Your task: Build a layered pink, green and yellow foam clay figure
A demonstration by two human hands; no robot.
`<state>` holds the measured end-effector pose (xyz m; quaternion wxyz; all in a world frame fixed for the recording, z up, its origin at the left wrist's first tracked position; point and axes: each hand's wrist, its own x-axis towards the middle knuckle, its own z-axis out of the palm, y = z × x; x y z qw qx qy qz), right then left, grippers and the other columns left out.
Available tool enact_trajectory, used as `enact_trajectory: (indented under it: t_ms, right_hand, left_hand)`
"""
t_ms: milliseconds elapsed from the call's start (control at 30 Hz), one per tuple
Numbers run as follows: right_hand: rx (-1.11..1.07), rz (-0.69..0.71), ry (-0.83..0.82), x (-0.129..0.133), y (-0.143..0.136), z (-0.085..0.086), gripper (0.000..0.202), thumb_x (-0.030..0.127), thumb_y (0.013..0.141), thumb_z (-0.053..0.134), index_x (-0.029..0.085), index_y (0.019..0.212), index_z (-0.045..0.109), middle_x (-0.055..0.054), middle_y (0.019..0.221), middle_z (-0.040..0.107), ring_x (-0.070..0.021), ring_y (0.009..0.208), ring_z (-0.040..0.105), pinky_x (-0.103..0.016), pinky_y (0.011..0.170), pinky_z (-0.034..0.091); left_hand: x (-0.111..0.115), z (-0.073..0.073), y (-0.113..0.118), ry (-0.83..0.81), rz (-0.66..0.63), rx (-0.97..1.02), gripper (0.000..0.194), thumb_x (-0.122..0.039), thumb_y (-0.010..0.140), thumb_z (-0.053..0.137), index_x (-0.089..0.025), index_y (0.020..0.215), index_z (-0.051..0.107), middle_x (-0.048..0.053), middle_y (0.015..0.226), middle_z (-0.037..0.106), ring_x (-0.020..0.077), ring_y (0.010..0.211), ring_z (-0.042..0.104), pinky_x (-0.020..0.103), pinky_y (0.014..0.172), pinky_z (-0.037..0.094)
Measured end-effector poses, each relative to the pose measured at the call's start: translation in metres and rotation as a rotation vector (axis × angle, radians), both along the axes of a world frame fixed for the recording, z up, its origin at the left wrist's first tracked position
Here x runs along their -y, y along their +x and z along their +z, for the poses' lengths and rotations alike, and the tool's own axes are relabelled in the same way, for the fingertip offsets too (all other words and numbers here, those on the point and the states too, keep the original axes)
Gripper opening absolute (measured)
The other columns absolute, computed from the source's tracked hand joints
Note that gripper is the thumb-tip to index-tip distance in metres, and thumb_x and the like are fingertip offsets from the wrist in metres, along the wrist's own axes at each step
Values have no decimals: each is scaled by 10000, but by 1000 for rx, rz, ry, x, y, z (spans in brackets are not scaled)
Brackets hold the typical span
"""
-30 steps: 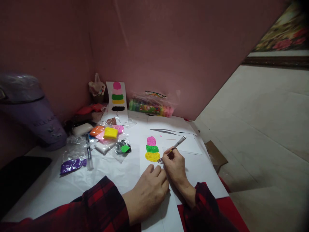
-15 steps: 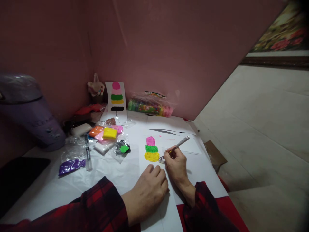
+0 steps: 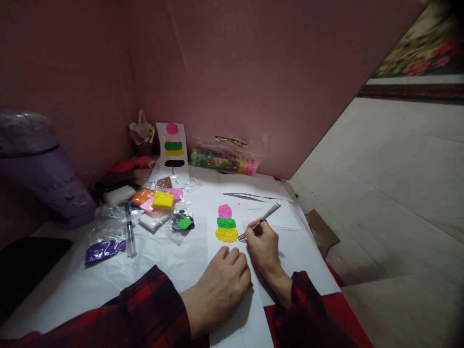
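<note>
White paper (image 3: 235, 333) lies before me with clay shapes on it: pink (image 3: 224, 211) at the top, green (image 3: 226, 223) in the middle and yellow (image 3: 226, 235) below. My right hand (image 3: 264, 244) is closed round a thin metal tool (image 3: 268, 211), whose lower end is at the right edge of the yellow clay. Below the yellow clay, my left hand (image 3: 222, 289) rests on the paper with its fingers curled and pressed together. Its fingertips are partly hidden, and nothing shows in it.
Clay packets, among them yellow (image 3: 163, 200), orange (image 3: 142, 197) and purple (image 3: 105, 252), lie left, with a clear tube (image 3: 131, 239). A purple bottle (image 3: 54, 179) stands farther left. Behind are a picture card (image 3: 174, 137) and a bag of coloured sticks (image 3: 224, 161).
The whole view has shifted slightly. The tool's upper end has dipped a little to the left, its lower end still beside the yellow clay. My left hand remains on the paper.
</note>
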<state>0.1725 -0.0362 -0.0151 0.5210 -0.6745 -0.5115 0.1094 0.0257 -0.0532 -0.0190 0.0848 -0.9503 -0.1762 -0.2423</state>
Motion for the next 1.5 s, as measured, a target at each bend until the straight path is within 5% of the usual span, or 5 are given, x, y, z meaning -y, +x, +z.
enact_trajectory:
  t_ms: [867, 1500]
  right_hand:
    - [18, -50, 45, -1, -2, 3, 89, 255, 745, 542, 176, 714, 570, 15, 552, 566, -136, 477, 479, -249, 477, 384]
    - [-9, 51, 5, 3, -2, -4, 39, 199, 750, 554, 180, 769, 582, 34, 599, 565, -136, 530, 517, -241, 523, 430]
  left_hand:
    - [0, 1, -1, -20, -4, -19, 82, -200, 874, 551, -151, 807, 558, 53, 819, 563, 206, 777, 503, 365, 674, 371]
    - [0, -4, 0, -29, -4, -2, 69, -185, 858, 563, -153, 798, 557, 48, 823, 575, 213, 777, 500, 366, 676, 367]
